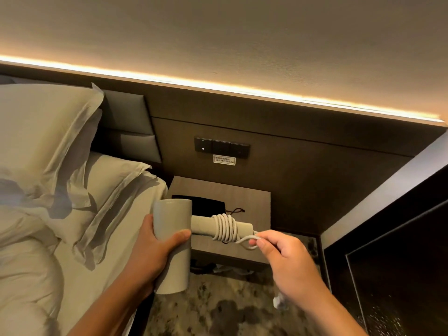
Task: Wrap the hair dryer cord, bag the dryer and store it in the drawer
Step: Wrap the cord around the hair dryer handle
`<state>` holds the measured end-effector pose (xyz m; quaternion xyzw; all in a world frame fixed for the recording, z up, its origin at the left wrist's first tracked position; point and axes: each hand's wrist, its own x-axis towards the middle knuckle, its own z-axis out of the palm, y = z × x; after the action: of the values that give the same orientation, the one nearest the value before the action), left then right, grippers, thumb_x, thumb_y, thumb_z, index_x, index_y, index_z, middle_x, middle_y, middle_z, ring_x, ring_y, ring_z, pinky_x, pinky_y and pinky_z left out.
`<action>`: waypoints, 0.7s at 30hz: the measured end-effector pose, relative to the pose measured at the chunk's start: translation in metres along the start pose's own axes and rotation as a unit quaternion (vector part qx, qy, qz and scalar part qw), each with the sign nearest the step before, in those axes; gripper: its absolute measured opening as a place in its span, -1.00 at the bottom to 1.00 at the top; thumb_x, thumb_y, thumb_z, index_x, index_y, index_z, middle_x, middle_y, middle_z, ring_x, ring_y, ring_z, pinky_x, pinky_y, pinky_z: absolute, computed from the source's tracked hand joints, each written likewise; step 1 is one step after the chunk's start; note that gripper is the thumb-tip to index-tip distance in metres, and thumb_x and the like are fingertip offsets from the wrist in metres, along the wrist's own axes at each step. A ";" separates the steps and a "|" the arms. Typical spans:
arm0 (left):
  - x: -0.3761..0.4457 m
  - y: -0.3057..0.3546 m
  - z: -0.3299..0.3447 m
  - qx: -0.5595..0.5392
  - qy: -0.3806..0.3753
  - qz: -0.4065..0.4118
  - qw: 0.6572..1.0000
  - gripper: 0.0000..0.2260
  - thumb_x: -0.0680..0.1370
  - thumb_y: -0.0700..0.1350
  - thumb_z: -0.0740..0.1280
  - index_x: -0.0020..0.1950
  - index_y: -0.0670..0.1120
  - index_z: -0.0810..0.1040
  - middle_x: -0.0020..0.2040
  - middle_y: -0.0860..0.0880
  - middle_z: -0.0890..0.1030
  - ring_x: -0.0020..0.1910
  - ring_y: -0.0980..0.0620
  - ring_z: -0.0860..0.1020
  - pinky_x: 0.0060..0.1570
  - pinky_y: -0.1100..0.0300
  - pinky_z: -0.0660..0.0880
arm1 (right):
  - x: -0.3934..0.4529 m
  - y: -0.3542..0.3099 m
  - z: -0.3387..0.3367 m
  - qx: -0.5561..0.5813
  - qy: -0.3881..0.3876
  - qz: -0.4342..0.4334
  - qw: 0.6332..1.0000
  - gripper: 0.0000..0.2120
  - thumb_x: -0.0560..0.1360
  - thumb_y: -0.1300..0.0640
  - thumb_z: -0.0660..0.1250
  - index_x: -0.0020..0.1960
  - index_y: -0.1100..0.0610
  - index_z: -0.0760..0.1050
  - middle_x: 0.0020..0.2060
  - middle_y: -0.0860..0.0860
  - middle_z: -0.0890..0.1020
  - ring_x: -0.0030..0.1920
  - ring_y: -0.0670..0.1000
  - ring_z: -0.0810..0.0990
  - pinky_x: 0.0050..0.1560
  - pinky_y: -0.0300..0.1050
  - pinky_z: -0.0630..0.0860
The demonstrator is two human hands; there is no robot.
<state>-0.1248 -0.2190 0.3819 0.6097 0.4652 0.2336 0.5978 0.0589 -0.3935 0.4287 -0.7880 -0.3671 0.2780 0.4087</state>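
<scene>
A beige hair dryer (173, 221) is held in front of me, barrel upright, handle pointing right. My left hand (152, 248) grips the barrel. The pale cord (224, 227) is coiled in several turns around the handle. My right hand (283, 258) pinches a loose loop of that cord just right of the handle's end. A black drawstring bag (208, 206) lies on the nightstand (252, 197) behind the dryer, its cord trailing right. The nightstand's front is mostly hidden by the dryer and my hands.
A bed (72, 238) with pillows (41, 132) fills the left. A switch panel (221, 147) with a label sits on the dark wall panel above the nightstand. A dark cabinet or glass door (397, 263) stands at right. Patterned carpet (218, 306) lies below.
</scene>
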 end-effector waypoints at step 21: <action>0.023 0.001 -0.093 -0.181 -0.247 -0.069 0.950 -0.36 0.07 0.12 0.71 0.11 0.19 0.63 -0.05 -0.24 0.69 -0.17 -0.24 0.68 -0.19 -0.11 0.63 | 0.042 -0.054 0.018 -0.054 0.025 -0.044 0.997 -0.76 0.24 -0.28 0.44 -0.28 -0.13 0.66 -0.34 -0.11 0.67 -0.27 -0.09 0.60 -0.40 -0.31 0.49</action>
<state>-0.1918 -0.1520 0.3929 0.4966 0.2941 0.1141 0.8086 0.0510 -0.3308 0.4593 -0.7987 -0.4058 0.2197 0.3863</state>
